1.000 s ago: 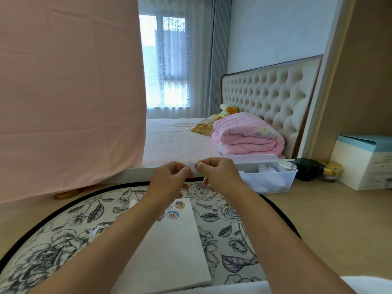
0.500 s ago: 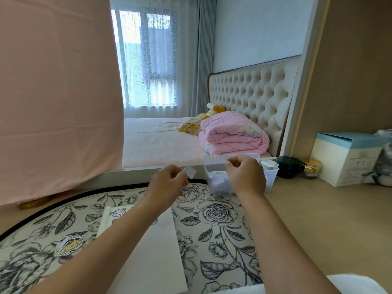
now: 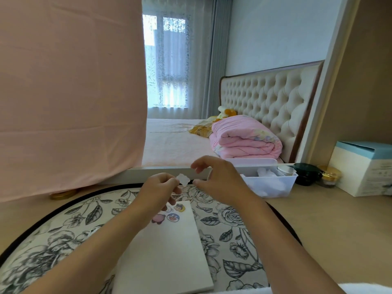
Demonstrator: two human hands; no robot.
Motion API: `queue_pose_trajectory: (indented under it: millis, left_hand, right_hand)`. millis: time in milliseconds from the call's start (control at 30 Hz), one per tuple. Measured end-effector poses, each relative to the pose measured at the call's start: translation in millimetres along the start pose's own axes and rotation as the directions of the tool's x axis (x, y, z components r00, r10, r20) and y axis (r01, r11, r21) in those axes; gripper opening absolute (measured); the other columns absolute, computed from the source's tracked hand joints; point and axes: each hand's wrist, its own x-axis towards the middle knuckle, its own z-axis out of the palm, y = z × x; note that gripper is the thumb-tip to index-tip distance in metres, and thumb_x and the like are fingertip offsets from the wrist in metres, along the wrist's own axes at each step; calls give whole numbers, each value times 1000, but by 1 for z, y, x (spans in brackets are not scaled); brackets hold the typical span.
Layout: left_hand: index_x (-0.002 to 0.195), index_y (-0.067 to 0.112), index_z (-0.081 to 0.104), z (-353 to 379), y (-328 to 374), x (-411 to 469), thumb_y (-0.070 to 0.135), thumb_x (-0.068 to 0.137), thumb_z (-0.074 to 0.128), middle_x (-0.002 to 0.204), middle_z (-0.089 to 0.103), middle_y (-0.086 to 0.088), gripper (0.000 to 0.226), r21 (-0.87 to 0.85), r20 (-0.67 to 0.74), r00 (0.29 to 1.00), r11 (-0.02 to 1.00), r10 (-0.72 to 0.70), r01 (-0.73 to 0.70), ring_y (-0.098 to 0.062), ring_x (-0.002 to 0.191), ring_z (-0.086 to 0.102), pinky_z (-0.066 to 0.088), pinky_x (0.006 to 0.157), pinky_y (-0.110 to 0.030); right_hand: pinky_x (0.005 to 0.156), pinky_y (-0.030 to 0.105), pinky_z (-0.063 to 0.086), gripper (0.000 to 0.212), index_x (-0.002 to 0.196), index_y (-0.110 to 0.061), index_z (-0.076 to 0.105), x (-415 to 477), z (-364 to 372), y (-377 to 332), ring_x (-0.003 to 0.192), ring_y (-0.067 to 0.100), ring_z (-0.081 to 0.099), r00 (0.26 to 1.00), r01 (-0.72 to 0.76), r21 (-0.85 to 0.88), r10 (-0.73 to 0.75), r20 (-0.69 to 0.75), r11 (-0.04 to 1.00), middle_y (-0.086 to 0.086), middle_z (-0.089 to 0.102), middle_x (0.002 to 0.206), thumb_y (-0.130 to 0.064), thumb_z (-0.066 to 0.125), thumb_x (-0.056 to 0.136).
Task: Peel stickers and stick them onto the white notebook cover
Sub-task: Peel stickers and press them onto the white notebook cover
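Observation:
The white notebook [image 3: 165, 251] lies on a round floral mat [image 3: 63, 230] in front of me. Three cartoon stickers [image 3: 173, 217] sit near its far edge, partly behind my left hand. That left hand [image 3: 159, 189] hovers above the far edge and pinches a small white sticker piece [image 3: 182, 179] between thumb and forefinger. Just right of the piece is my right hand [image 3: 220, 181], its thumb and forefinger held apart with nothing between them.
A clear plastic bin [image 3: 273, 183] with white scraps stands right of my hands. Beyond it are a black jar [image 3: 305, 174], a gold-lidded jar [image 3: 329, 175] and a blue-and-white box [image 3: 364, 168]. A pink cloth [image 3: 70, 92] hangs at left.
My right hand has come back from over the plastic bin to just beside the sticker piece. My left hand has kept its pinch. The view has shifted left again.

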Motion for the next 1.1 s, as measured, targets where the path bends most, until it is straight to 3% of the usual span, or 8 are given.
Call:
queue_pose_trajectory:
  millis: [100, 233, 400, 500, 633, 733, 833, 1100]
  left_hand:
    - [87, 12, 67, -16, -6, -6, 16, 96, 54, 82, 72, -4, 17, -44, 7, 998, 997, -69, 69, -17, 57, 59, 39, 44, -23]
    - [83, 7, 65, -29, -12, -12, 15, 93, 53, 76, 68, -3, 17, -97, 47, 985, 981, -165, 169, -21, 54, 58, 35, 39, -20]
    - [93, 2, 66, -33, -9, -11, 15, 92, 52, 80, 66, -7, 19, -251, 151, 953, 922, -263, 294, -26, 56, 56, 51, 54, -32]
    - [93, 7, 66, -40, -9, -9, 21, 90, 54, 78, 66, -5, 19, -322, 302, 907, 864, -295, 388, -22, 56, 56, 51, 66, -38]
    - [108, 7, 64, -53, -15, -5, 47, 90, 46, 86, 66, -8, 48, -463, 518, 822, 731, -236, 502, -24, 64, 58, 43, 63, -34]
    - [109, 10, 64, -55, -14, -5, 46, 93, 49, 91, 69, -6, 43, -439, 383, 898, 812, -218, 384, -23, 67, 61, 43, 55, -28]
    - [105, 13, 70, -50, -15, -7, 32, 94, 60, 93, 73, -3, 23, -245, 179, 974, 952, -139, 181, -21, 69, 63, 40, 48, -24]
    - [90, 18, 73, -43, -17, -10, 22, 95, 64, 84, 76, 2, 11, -61, 80, 997, 998, -6, 11, -13, 66, 66, 43, 48, -23]
  right_hand:
    - [69, 21, 49, 35, 98, -39, 60, -3, 17, -15, 68, -9, 53, 990, 124, -34, -122, 74, 992, -18, 65, 97, -27, 83, 75]
    - [67, 22, 50, 23, 94, -32, 68, -6, 39, -21, 66, -4, 51, 961, 272, -171, -275, 6, 947, -16, 64, 97, -32, 83, 77]
    - [60, 22, 47, 3, 86, -29, 74, -6, 51, -19, 63, 0, 51, 930, 328, -256, -358, -78, 909, -14, 65, 91, -27, 76, 84]
    - [61, 17, 46, 10, 81, -33, 74, -5, 54, -19, 60, -1, 55, 955, 257, -144, -273, -111, 956, -17, 66, 87, -24, 78, 82]
    - [52, 18, 44, 18, 72, -29, 74, -3, 54, -28, 52, 3, 55, 994, -88, 366, 105, -27, 927, -14, 68, 62, -16, 83, 81]
    - [43, 20, 40, 9, 87, -7, 75, -6, 47, -27, 45, 9, 54, 960, -278, 541, 239, 142, 794, -7, 64, 54, -11, 81, 83]
    - [45, 24, 36, 13, 90, -6, 74, -6, 45, -23, 46, 13, 51, 931, -365, 602, 282, 231, 711, -1, 64, 58, -12, 82, 82]
    - [48, 25, 39, 10, 94, -10, 78, -7, 43, -19, 50, 13, 53, 913, -404, 586, 271, 304, 702, 7, 77, 86, -15, 79, 85]
